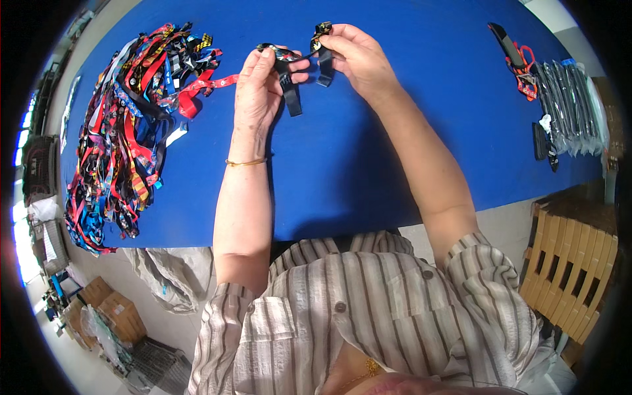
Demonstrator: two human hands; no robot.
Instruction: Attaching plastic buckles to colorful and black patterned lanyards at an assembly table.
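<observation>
Over the far middle of the blue table, my left hand [262, 76] pinches a dark printed strap [290, 92] between thumb and fingers. One black end of it hangs down beside the palm. My right hand [356, 58] grips another part of a black strap [324, 71], its patterned top bunched at the fingertips and a short end dangling. A thin dark stretch runs between the hands; whether it is all one strap I cannot tell. Just left of my left hand, a red ribbon [217, 83] trails out from a big heap of colourful printed straps [122, 131].
The blue table [329, 171] lies under my arms. At its right end are a stack of clear-wrapped dark items [567, 108], a black-handled tool [505, 45] with red-orange cord [526, 82], and a small black object [540, 141]. A slatted wooden seat [569, 266] stands lower right; cardboard boxes [122, 316] sit lower left.
</observation>
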